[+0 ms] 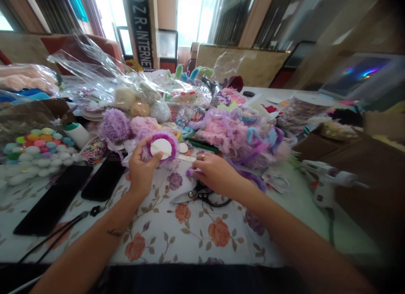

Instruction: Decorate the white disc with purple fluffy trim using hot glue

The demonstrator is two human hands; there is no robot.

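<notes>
pinching purple-rimmed disc [162,147] | left hand [143,167]: grip clamped | right hand [215,172]: grip closed on purple strip [190,173]

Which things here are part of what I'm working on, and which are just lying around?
Seemingly in the job:
white round disc with fuzzy purple rim, in the left hand
fuzzy purple strip, at the right hand
metal scissors with black handles, probably

Seemingly just lying about:
two flat black phones
multicoloured round pom-poms
white plastic glue gun, role unclear

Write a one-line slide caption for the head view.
Left hand holds a white round disc ringed with fuzzy purple trim; right hand hovers near black-handled metal scissors on flowered white cloth.
</notes>
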